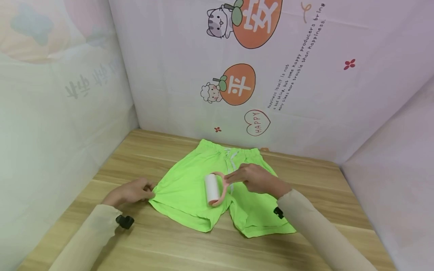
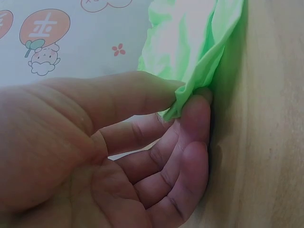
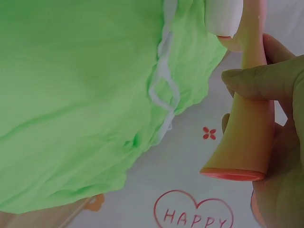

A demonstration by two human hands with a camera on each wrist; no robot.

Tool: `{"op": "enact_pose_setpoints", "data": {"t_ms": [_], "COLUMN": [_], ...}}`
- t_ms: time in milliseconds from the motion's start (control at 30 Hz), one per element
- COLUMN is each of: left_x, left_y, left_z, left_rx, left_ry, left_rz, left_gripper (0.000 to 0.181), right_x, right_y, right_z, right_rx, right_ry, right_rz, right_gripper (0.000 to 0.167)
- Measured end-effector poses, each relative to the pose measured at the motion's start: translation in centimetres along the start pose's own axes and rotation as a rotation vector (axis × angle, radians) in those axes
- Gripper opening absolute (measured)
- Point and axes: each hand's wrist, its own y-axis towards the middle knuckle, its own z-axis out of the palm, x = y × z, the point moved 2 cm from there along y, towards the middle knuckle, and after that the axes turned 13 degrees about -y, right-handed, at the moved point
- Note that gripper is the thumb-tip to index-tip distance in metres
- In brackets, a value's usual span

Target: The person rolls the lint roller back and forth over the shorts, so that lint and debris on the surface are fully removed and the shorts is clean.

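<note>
Neon green shorts [image 1: 190, 177] lie spread on the wooden table, waistband toward the back wall. A white drawstring [image 3: 164, 71] hangs at their front. My left hand [image 1: 135, 190] pinches the outer hem corner of one leg between thumb and fingers, as the left wrist view shows with the green cloth [image 2: 190, 71] between them. My right hand [image 1: 255, 178] grips the pink handle [image 3: 249, 128] of a lint roller. Its white roll [image 1: 212, 188] is over the leg that my left hand pinches; whether it presses the cloth I cannot tell.
The wooden table [image 1: 152, 244] runs up to a white printed cloth wall [image 1: 183, 75] at the back. More white cloth walls stand at the left [image 1: 68, 124] and the right [image 1: 400, 150]. Small black cameras sit on both wrists.
</note>
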Motion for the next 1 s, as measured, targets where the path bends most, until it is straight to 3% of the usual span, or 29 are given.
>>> {"op": "enact_pose_setpoints", "data": {"t_ms": [333, 600, 833, 1000], "left_x": [-0.4, -0.1, 0.0, 0.0], "left_y": [0.3, 0.3, 0.0, 0.0], "left_z": [-0.2, -0.2, -0.2, -0.1], "left_rx": [0.010, 0.011, 0.001, -0.008], "left_ry": [0.000, -0.004, -0.001, -0.006], "left_rz": [-0.007, -0.011, -0.004, -0.024], "left_gripper": [0.012, 0.012, 0.009, 0.012], "right_x": [-2.5, -2.4, -2.5, -2.5], "right_y": [-8.0, -13.1, -18.1, -21.6], "right_z": [-0.1, -1.6, -2.9, -3.8], "right_rx": [-0.052, -0.016, -0.082, -0.059], "right_ry": [0.013, -0.030, -0.106, -0.184], "right_rz": [0.173, 0.310, 0.306, 0.356], "right_gripper": [0.075, 0.078, 0.076, 0.079]}}
